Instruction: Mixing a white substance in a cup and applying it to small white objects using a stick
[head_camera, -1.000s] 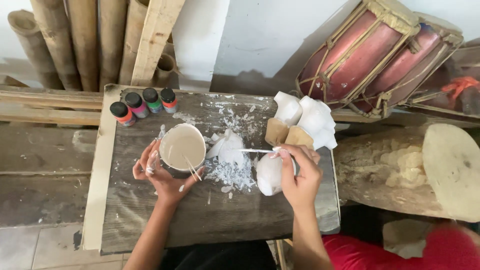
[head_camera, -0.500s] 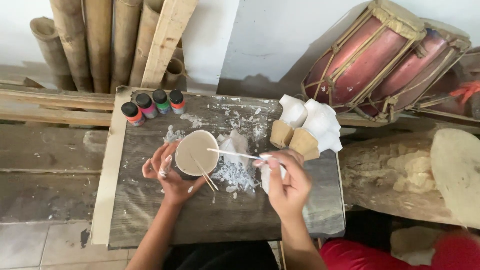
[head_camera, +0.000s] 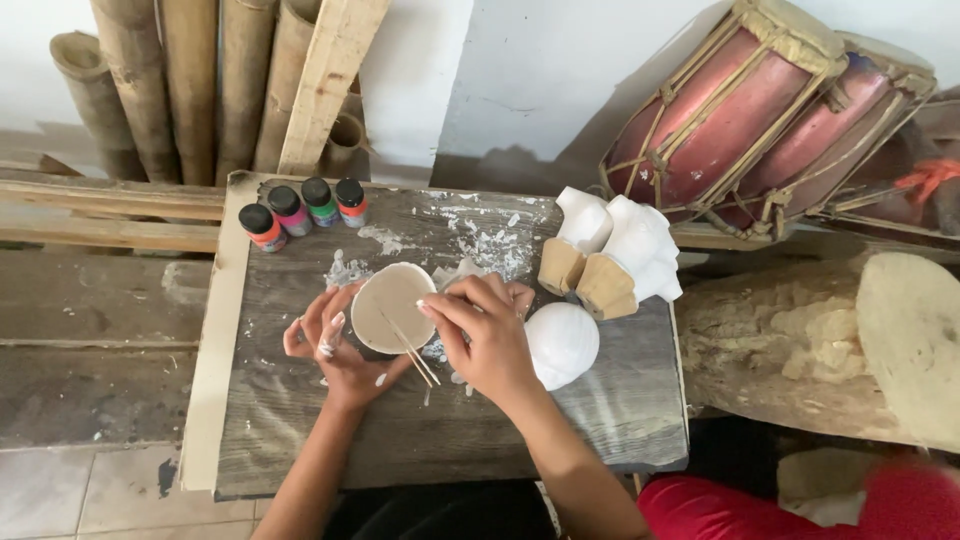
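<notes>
Work board (head_camera: 300, 420): weathered grey wood, splashed with white paint. On it: four small paint bottles (head_camera: 300, 210), far left; two white carved figures with bare wooden bases (head_camera: 610, 255), far right; one rounded white piece (head_camera: 562, 343), near right.

Board (head_camera: 400, 440): rough grey weathered wood, flecked with white paint. Cup (head_camera: 392, 305): matt, off-white. Figures (head_camera: 620, 250): carved wood, painted matt white, bases bare. Bottles (head_camera: 305, 210): glossy plastic. Sticks (head_camera: 410, 345): pale wood. Log (head_camera: 790, 350): coarse, raw.
</notes>
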